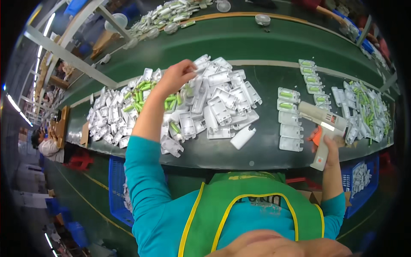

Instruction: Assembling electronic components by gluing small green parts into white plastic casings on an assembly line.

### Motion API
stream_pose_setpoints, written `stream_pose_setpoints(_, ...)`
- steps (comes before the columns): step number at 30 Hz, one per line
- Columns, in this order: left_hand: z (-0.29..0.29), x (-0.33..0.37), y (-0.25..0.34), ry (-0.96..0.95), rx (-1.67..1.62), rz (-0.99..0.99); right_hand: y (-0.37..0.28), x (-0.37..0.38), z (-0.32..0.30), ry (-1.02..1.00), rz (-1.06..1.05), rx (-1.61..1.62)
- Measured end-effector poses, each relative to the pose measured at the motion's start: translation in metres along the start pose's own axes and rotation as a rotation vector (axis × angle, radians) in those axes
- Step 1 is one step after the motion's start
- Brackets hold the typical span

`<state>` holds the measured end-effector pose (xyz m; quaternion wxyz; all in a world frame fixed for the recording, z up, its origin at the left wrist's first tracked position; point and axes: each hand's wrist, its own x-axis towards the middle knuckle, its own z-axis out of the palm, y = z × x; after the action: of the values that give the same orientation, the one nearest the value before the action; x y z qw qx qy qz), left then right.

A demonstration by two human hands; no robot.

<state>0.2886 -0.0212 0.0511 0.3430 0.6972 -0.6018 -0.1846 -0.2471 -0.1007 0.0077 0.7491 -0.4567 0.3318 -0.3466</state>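
Observation:
My left hand (176, 78) reaches over a heap of white plastic housings (220, 107). Its fingers are bent and its thumb stands apart, with nothing visible held. Below its wrist, green cylindrical batteries (139, 95) lie among more white housings (105, 113). My right hand (330, 150) is closed around the handle of a grey pistol-shaped tool (323, 116) with an orange trigger (317, 136). The tool's barrel points left, its tip near a column of white housings (290, 129). The upper housings in that column hold green batteries (287, 105); the lower ones show none.
A second row of battery-filled housings (314, 79) runs farther back. At the right lies a pile of housings with batteries and wires (370, 113). Blue crates (116, 188) stand below the bench edge. Beyond the green belt (239, 43) are more parts and another person's arm (332, 15).

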Motion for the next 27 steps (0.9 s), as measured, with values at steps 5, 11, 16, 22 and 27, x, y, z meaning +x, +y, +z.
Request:
stream_pose_setpoints(5, 0.042, 0.046, 0.001, -0.224, -0.021, -0.066, -0.003, -0.008, 0.0, 0.015, -0.038, -0.053)
stream_pose_setpoints(11, 0.058, 0.116, -0.062, 0.149, 0.535, -0.213, 0.001, 0.003, 0.001, 0.025, -0.014, -0.022)
stream_pose_setpoints(16, 0.07, 0.14, -0.081, 0.09, 0.482, -0.538, 0.003, 0.004, -0.007, 0.022, -0.016, -0.036)
stream_pose_setpoints(22, 0.089, 0.144, -0.098, -0.111, 0.206, -0.324, 0.005, 0.009, -0.015, 0.028, -0.019, -0.009)
stream_pose_setpoints(27, 0.105, 0.141, -0.05, -0.284, 0.045, 0.012, 0.004, 0.016, -0.01, 0.041, -0.029, -0.008)
